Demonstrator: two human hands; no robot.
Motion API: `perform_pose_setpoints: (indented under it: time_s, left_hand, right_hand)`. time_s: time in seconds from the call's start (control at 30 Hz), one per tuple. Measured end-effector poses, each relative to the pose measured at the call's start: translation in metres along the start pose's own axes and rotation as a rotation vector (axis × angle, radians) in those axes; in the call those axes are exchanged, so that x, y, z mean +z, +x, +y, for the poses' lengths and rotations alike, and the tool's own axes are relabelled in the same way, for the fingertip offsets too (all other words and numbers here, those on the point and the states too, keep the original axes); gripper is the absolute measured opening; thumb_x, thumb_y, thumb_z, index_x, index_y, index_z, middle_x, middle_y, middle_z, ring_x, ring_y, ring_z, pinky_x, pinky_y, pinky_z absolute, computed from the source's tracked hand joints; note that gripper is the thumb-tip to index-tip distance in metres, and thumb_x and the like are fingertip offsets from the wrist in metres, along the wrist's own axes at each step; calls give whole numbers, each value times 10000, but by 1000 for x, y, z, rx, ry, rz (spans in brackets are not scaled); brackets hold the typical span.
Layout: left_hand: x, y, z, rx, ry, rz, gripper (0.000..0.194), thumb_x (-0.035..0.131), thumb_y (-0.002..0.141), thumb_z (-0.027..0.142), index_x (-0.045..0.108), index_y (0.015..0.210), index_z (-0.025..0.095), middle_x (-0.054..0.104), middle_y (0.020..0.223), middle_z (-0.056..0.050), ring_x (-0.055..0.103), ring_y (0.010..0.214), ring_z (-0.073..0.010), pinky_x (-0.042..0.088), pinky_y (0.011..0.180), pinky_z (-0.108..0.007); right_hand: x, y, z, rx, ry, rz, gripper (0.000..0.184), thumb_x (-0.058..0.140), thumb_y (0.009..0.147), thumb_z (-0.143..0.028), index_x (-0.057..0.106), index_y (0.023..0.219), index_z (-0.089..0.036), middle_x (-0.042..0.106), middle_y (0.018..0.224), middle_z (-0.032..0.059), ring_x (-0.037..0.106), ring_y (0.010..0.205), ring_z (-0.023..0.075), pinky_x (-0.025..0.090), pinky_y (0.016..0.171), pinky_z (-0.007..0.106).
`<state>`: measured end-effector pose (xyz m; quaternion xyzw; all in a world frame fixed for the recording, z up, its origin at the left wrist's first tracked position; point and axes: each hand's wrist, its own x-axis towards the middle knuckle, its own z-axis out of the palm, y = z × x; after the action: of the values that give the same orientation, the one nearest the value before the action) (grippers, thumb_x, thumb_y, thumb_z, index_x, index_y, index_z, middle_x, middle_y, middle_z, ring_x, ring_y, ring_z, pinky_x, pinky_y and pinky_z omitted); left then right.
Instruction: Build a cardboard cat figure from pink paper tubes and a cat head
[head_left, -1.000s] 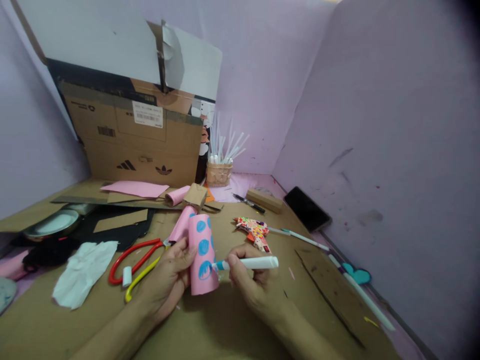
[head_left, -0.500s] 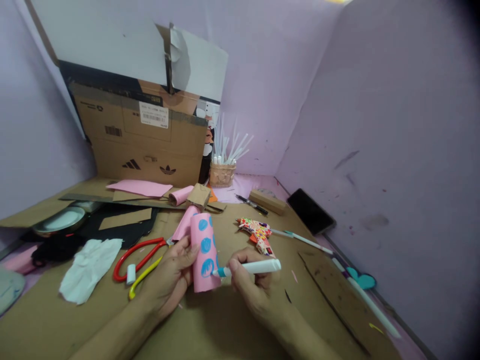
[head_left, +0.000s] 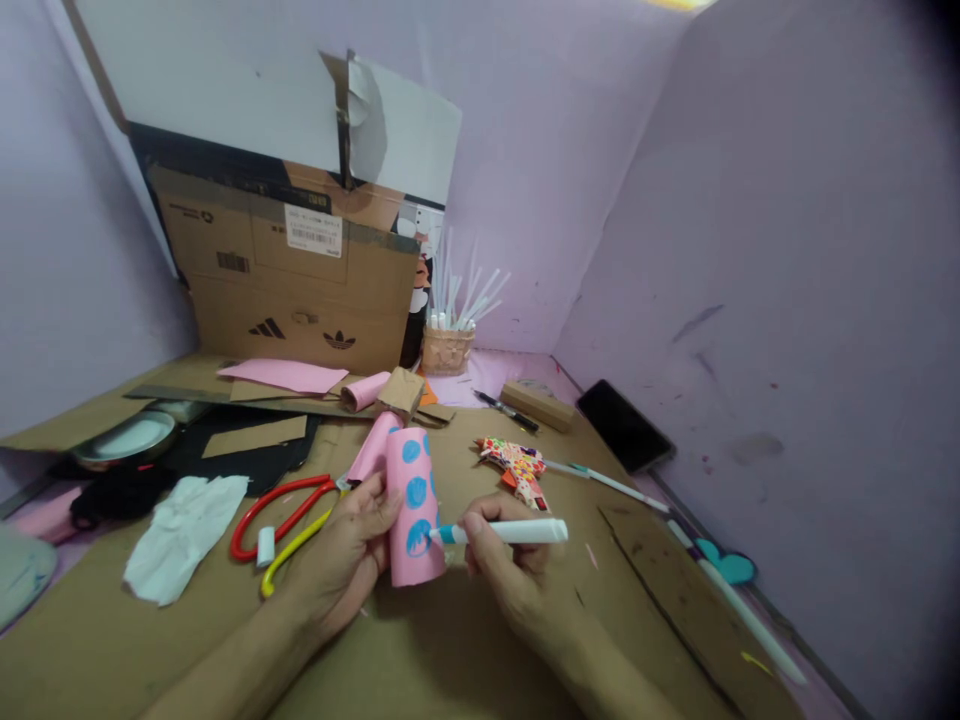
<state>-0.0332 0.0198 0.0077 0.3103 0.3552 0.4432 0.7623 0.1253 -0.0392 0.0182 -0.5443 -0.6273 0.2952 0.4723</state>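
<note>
My left hand [head_left: 356, 555] is closed round the left side of a pink cardboard tube [head_left: 403, 510], which stands nearly upright with blue dots down its face. My right hand [head_left: 510, 570] pinches a white marker [head_left: 525, 531] with a teal tip end. That tip touches the lowest dot, whose blue is only partly filled in. Behind the tube lies another pink tube [head_left: 373, 450], partly hidden. Scissors with red and yellow handles [head_left: 281, 525] rest left of my left hand, and a small white cap [head_left: 266, 546] lies between their handles.
A glue gun [head_left: 517, 465] with a floral pattern lies beyond my right hand, its cord running right. A crumpled white tissue [head_left: 184, 540] is at left. Farther back are a cardboard box [head_left: 300, 290], a basket of white sticks [head_left: 448, 352], a black pen [head_left: 506, 408] and a phone [head_left: 624, 425].
The marker's tip has moved slightly up on the lowest dot, and a little more of that dot is coloured blue. The whole view has shifted slightly.
</note>
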Motion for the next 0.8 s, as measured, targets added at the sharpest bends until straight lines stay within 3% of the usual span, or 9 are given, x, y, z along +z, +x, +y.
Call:
perform_pose_setpoints:
  time_s: [0.5,0.8]
  left_hand:
    - [0,0,0,9,15,-13,403,583,806,102,522,1203,132,706,852,-85,672,682,-180,571,641,-295]
    - [-2,1,-2,8,-13,-17,442,620,783,109,518,1211,148,705,881,-84,672,710,-188,562,627,-284]
  right_hand:
    - [3,1,1,15,65,-12,281,466,870,-355,584,695,-169,540,532,-18,473,468,101,341,451,204]
    - [5,1,2,26,33,62,309,469,854,-392,594,679,-170,548,502,-21,476,441,100,346,439,200]
